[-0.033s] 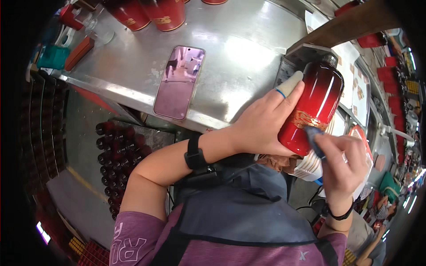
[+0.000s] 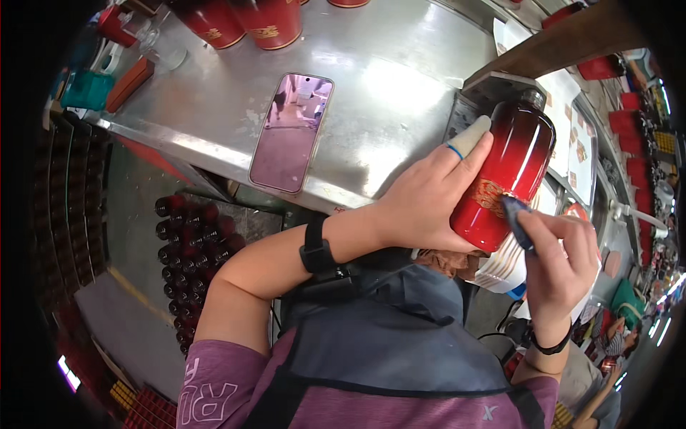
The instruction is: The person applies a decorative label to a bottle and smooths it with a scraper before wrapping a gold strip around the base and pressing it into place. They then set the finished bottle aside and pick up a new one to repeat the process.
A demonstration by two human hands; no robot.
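Steel sheeting covers the workbench (image 2: 400, 100) that fills the upper half of the view, its front edge running from nine o'clock toward the centre. At three o'clock the left hand (image 2: 429, 204), one finger capped with a pale rubber sleeve, wraps around a glossy red bottle (image 2: 511, 171) with a dark shoulder and a gold emblem low on its side, apparently bracing it at a tilt so the emblem faces the worker. The right hand (image 2: 561, 261), at four o'clock, pinches a small dark blue tool (image 2: 516, 218) whose tip touches the bottle just beside the emblem; what kind of tool it is cannot be told. Both wrists carry dark bands.

A phone (image 2: 293, 132) with a pink-tinted screen lies flat near the bench edge at eleven o'clock, clear of the work. Two red jars (image 2: 246, 21) with gold marks stand at twelve o'clock, and a teal container (image 2: 86, 89) sits at ten o'clock. Below the bench, at eight o'clock, rows of dark-capped bottles (image 2: 189, 250) stand packed upright in a crate. White sheets dotted with small reddish labels (image 2: 575, 150) lie at two o'clock, beside the bottle's top.
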